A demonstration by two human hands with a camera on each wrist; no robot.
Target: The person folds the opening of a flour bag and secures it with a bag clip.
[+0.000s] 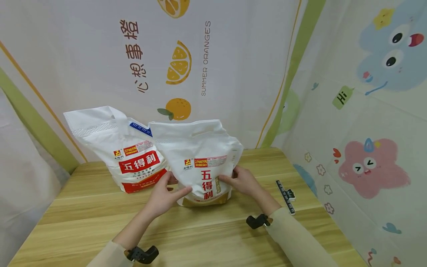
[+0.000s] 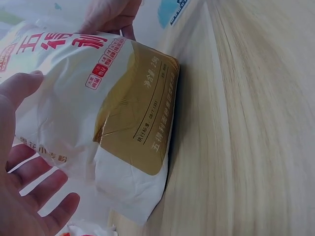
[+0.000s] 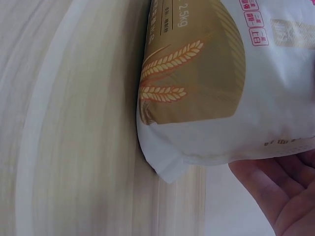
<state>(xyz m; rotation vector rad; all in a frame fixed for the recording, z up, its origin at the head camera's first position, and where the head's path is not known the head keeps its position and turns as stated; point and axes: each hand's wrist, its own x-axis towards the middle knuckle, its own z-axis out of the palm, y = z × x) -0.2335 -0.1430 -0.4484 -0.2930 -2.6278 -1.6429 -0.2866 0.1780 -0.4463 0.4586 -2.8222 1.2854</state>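
Flanking the 五得利 2.5kg bag (image 1: pixel 195 174), left hand (image 1: pixel 164 194) and right hand (image 1: pixel 244 181) touch it; fingers seem loosely spread.

A white bag (image 3: pixel 275 108) stands on the wooden table (image 3: pixel 88 118), its gold panel (image 3: pixel 211 88) printed with wheat ears (image 3: pixel 170 66) and "2.5kg". The right hand (image 3: pixel 290 196) is at the bag's side, fingers partly hidden by its edge, near a loose bottom corner (image 3: pixel 165 164) that juts out.

The front bag (image 1: pixel 197 148) looks matt and wrinkled, the tabletop (image 1: pixel 207 233) smooth grained wood, the backdrop (image 1: pixel 237 74) cloth
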